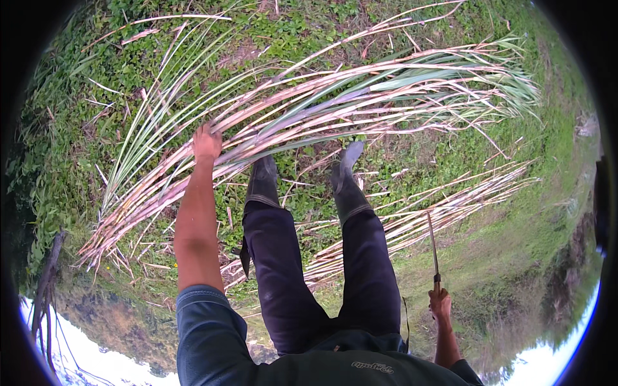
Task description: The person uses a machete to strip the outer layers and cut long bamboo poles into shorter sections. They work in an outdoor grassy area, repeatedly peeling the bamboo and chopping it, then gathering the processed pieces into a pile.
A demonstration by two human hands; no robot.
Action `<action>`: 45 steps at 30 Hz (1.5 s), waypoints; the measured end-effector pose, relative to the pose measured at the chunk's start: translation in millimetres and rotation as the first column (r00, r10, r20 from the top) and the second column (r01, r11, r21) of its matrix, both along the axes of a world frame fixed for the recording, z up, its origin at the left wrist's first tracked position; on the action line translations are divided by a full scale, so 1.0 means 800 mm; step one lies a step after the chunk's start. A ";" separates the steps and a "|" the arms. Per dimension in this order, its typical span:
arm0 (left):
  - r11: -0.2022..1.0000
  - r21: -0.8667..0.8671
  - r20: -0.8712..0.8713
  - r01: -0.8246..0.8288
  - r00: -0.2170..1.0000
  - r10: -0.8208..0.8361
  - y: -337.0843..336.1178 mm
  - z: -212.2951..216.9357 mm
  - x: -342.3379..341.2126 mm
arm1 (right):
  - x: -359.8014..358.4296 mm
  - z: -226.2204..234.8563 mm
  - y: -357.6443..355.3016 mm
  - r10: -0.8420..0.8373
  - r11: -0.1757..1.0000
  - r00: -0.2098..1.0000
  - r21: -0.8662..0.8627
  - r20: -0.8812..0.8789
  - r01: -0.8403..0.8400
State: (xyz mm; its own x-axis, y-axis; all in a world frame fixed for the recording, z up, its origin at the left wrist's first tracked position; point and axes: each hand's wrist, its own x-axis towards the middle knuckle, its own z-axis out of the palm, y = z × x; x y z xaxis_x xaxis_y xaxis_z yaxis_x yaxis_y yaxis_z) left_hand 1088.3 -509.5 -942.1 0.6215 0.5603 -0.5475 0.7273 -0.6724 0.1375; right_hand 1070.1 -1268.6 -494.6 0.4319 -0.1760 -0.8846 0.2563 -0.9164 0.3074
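Note:
A long heap of cut sugarcane stalks (309, 103), purple, tan and pinkish, stretches across the grass ahead of my feet. Its leafy green tops point to the far right and its cut ends to the lower left. My left hand (207, 141) reaches down to the heap's near side with its fingers closed round a sugarcane stalk; how many stalks it grips is partly hidden. Out to my right, well apart from the cane, my right hand (440, 303) is closed on the handle of a machete (433, 248). Its narrow blade points up and away from me.
My dark boots (348, 174) stand close to the heap's near edge. Behind them lies a second row of paler, stripped stalks (412, 225). Long green leaves (151, 122) fan out at the left, and low weeds (71, 138) cover the ground. Bare branches (46, 283) rise at lower left.

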 end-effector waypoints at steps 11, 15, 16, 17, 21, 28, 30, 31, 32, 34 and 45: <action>0.953 -0.042 0.043 0.299 0.954 -0.297 0.126 0.050 0.069 | -0.029 -0.010 0.186 -0.503 0.863 0.863 -0.030 0.035 0.504; 0.542 0.784 0.189 -0.303 0.948 0.257 0.306 0.073 0.180 | -0.029 -0.013 0.192 -0.329 0.939 0.944 0.111 0.015 0.326; 0.407 0.878 0.207 -0.252 0.966 0.152 0.453 0.068 0.132 | 0.003 -0.048 0.194 -0.298 0.927 0.954 0.227 -0.032 0.297; 0.207 0.962 0.177 -0.177 0.984 0.017 0.601 0.138 0.095 | 0.027 -0.112 0.194 -0.352 0.880 0.933 0.311 -0.079 0.359; 0.906 -0.021 0.433 0.424 0.820 -0.374 0.101 0.111 0.250 | 0.059 -0.041 0.257 -0.691 0.720 0.703 0.072 0.164 0.691; 0.836 -0.355 0.183 0.419 0.908 -0.377 -0.184 -0.015 0.102 | 0.114 -0.019 0.222 -0.649 0.760 0.734 0.155 0.200 0.631; 0.885 -0.220 0.101 0.410 0.912 -0.398 -0.218 -0.027 0.107 | 0.098 -0.010 0.191 -0.677 0.732 0.702 0.105 0.221 0.673; 0.900 -0.144 0.054 0.411 0.912 -0.407 -0.230 -0.027 0.108 | 0.086 -0.009 0.177 -0.685 0.722 0.691 0.088 0.231 0.687; 0.895 -0.071 0.020 0.441 0.897 -0.441 -0.239 -0.027 0.106 | 0.075 -0.007 0.165 -0.692 0.712 0.680 0.073 0.241 0.698; 0.904 -0.082 -0.028 0.420 0.906 -0.423 -0.243 -0.028 0.105 | 0.067 -0.010 0.141 -0.732 0.667 0.644 0.042 0.224 0.744; 0.818 -0.127 0.424 0.561 0.776 -0.467 -0.307 0.161 0.164 | -0.005 0.037 0.079 -0.652 0.732 0.610 0.164 0.451 0.662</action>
State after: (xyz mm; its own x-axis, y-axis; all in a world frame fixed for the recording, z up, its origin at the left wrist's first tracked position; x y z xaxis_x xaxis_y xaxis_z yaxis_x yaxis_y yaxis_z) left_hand 1219.8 -754.9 -813.6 0.9544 -0.0163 -0.2982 0.1472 -0.8430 0.5173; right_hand 1065.9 -1205.4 -464.6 0.5332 -0.5856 -0.6105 -0.5842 -0.7768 0.2350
